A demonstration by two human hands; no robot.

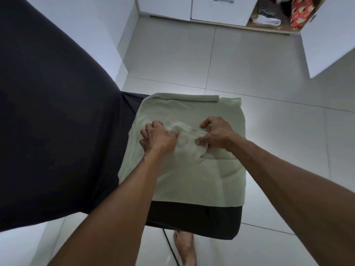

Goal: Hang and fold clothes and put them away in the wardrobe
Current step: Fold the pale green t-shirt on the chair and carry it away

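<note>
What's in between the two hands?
A bunched-up fold of the pale green cloth, pinched by the left hand and the right hand. The head view shows it.

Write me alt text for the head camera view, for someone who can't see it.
Seen from above, a person's left hand and right hand grip a bunched fold in a pale green garment spread over a dark padded surface. Beyond, across a tiled floor, an open white wardrobe holds folded clothes.
</note>
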